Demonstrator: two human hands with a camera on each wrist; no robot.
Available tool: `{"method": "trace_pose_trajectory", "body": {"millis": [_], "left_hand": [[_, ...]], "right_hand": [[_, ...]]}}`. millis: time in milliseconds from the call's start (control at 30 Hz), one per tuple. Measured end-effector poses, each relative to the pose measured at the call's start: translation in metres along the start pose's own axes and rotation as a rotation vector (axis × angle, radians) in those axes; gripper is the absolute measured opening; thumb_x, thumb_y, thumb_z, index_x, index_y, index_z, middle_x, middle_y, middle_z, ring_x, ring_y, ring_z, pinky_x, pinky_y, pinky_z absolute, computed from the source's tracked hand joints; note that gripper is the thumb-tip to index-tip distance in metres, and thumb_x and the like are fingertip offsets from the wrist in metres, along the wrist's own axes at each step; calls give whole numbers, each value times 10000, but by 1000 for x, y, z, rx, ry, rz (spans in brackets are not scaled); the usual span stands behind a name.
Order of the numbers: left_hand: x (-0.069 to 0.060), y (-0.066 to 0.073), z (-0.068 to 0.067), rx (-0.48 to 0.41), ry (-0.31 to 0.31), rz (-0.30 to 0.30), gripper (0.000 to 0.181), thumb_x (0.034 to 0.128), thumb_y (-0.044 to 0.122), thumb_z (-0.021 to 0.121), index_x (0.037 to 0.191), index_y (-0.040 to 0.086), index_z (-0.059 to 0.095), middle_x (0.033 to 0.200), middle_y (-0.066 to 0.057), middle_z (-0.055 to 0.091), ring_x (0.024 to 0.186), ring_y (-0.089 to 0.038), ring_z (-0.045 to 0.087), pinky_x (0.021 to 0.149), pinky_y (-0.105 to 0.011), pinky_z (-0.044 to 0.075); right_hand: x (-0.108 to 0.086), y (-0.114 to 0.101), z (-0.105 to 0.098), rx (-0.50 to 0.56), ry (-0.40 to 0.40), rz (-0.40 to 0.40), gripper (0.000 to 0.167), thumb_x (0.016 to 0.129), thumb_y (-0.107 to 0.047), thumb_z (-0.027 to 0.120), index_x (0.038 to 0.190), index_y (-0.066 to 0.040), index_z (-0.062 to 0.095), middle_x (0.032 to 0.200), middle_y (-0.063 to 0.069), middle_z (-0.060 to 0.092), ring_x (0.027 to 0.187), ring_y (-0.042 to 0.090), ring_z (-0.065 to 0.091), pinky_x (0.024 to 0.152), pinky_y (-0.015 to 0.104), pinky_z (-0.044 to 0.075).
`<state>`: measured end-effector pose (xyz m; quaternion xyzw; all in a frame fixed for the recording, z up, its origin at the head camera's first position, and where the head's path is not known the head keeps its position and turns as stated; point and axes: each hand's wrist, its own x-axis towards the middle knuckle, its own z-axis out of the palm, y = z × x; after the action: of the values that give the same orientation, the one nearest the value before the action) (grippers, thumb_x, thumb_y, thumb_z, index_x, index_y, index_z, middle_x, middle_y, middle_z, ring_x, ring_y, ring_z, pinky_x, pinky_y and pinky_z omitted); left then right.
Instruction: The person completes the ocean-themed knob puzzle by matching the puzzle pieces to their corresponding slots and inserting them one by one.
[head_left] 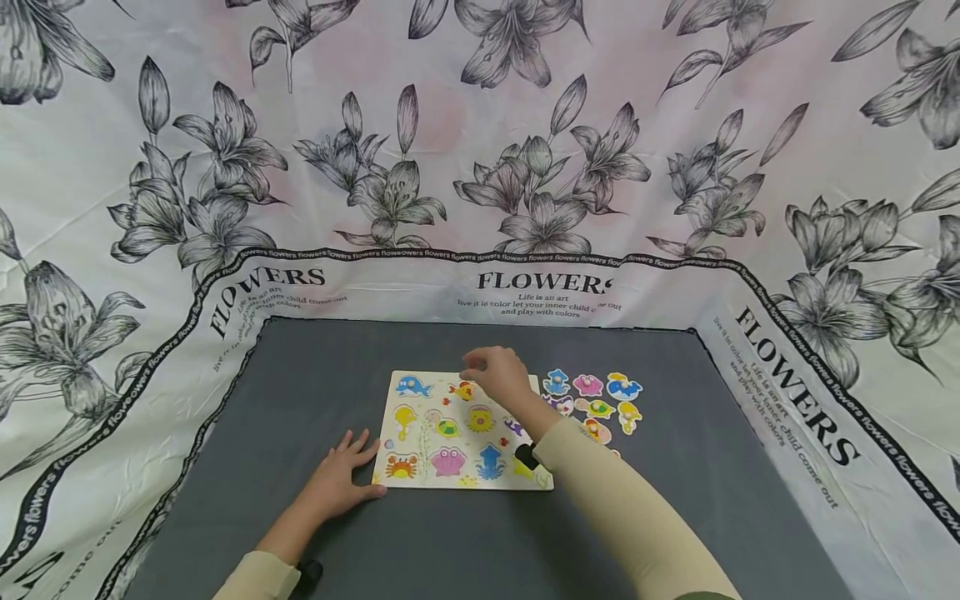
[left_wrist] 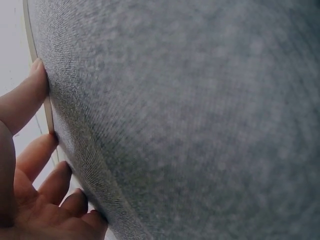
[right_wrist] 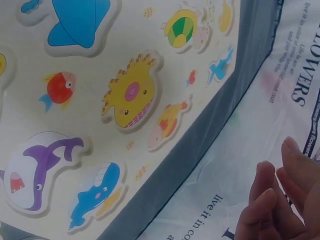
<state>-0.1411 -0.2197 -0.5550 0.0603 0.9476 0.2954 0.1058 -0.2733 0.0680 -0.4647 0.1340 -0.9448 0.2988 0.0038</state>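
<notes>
A cream wooden puzzle board [head_left: 450, 481] printed with sea animals lies on the grey table. My left hand [head_left: 341, 475] rests at its near left corner, fingers spread and touching the edge; the left wrist view shows the thumb [left_wrist: 27, 95] and fingertips along that edge. My right hand [head_left: 498, 377] is raised over the board's far edge, fingers loosely bent, with nothing seen between them in the right wrist view. There, a yellow spiky fish [right_wrist: 131, 95], a blue whale [right_wrist: 97, 192] and a purple orca [right_wrist: 42, 175] show on the board. My right forearm hides part of its right side.
Several loose animal pieces lie right of the board, among them a blue octopus [head_left: 556, 382], a pink shell [head_left: 588, 385], a turtle [head_left: 598, 408] and a seahorse [head_left: 628, 417]. A white flower-printed cloth [head_left: 405, 292] surrounds the grey tabletop [head_left: 315, 358].
</notes>
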Motion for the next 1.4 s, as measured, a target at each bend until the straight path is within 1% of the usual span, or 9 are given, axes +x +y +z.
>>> {"method": "trace_pose_trajectory", "body": {"millis": [167,267,400,567,800,1000,1167,1267,1400], "left_hand": [[0,1,0,0,-6,-1,911,755,428,871,1510,102,481,1622,-187,324,1528,-461,154,1164,-720,186],[0,1,0,1,-4,4,907,759,429,868,1509,99,482,1621,-189,325,1527,-461,157,1170,-713,183],[-1,0,-1,-2,-5,7,907,760,431,868,1510,98,481,1620,-191,325,1525,-465,158,1174,-708,183],[-2,0,-2,-11,-9,7,912,756,438,869,1509,97,484,1616,-198,328,1520,-475,163,1169,-712,187],[-1,-1,-2,-20,-6,32,910,755,453,864,1502,87,493,1612,-205,333,1515,-482,171,1164,-719,191],[-3,-3,-2,-34,-6,42,900,765,438,862,1499,70,491,1608,-219,327,1511,-491,168,1168,-714,189],[-3,-2,-1,-28,-2,42,906,763,444,863,1499,68,490,1607,-226,328,1506,-500,172,1156,-728,194],[-1,-3,-1,-22,3,42,908,760,445,865,1499,73,493,1607,-224,331,1506,-500,174,1153,-731,195],[0,-5,0,-22,2,42,910,762,446,863,1505,80,485,1611,-217,326,1512,-493,165,1161,-724,188]], "right_hand": [[-6,4,-2,9,17,1,304,900,-325,776,1165,-177,770,1070,-20,765,984,185,710,802,386,590],[-9,6,-3,0,11,0,317,903,-352,767,1173,-185,768,1085,-24,764,1001,181,709,810,379,594],[-13,7,-7,-8,8,14,310,902,-346,770,1174,-198,767,1117,-20,760,1006,192,707,794,387,592],[-19,11,-10,12,15,25,272,896,-316,781,1141,-197,779,1090,-26,767,956,184,707,757,378,585],[-29,20,-15,77,27,24,228,892,-256,791,1105,-173,786,1028,-19,771,866,148,697,675,302,578],[-38,26,-21,87,58,11,233,885,-227,798,1104,-150,786,1012,6,775,881,189,725,692,331,596],[-43,31,-26,90,72,37,249,877,-248,805,1109,-158,786,1016,1,770,894,191,716,682,321,587],[-44,33,-30,102,78,47,238,880,-249,803,1104,-170,788,1016,-9,767,891,183,705,668,317,579],[-46,35,-35,130,78,62,214,886,-238,798,1091,-175,790,1011,-20,761,885,178,691,681,328,583]]}}
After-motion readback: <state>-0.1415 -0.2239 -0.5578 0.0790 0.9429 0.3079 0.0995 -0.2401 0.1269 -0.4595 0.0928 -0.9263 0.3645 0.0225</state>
